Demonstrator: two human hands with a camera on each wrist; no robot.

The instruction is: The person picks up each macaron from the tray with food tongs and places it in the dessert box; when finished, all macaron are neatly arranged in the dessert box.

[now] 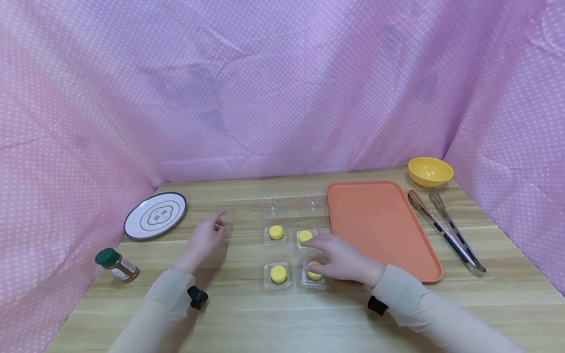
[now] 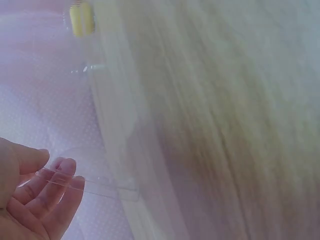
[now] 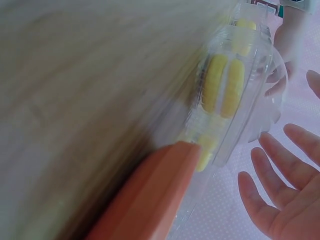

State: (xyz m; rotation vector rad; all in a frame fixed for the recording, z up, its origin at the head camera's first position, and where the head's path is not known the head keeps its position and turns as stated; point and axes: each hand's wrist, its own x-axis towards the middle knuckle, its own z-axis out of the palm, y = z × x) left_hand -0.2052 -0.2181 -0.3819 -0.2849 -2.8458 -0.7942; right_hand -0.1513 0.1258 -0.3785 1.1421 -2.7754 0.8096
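Note:
Yellow macarons with pale filling sit in several clear plastic boxes at the middle of the table; the front left macaron (image 1: 278,274) shows whole. My left hand (image 1: 206,239), left of the boxes, pinches a thin, see-through plastic piece (image 2: 95,185) between thumb and fingers; its exact shape is hard to make out. My right hand (image 1: 340,257) reaches over the right-hand boxes with its fingers spread and apart. It holds nothing and partly covers the front right macaron (image 1: 315,271) and the back right macaron (image 1: 305,237). Seen side-on, one macaron (image 3: 222,86) stands inside its clear box.
An orange tray (image 1: 379,220) lies right of the boxes, under my right forearm's side. Beyond it are metal tongs (image 1: 441,230), a whisk (image 1: 454,228) and a yellow bowl (image 1: 430,171). To the left are a white plate (image 1: 137,223) and a green-capped jar (image 1: 119,265).

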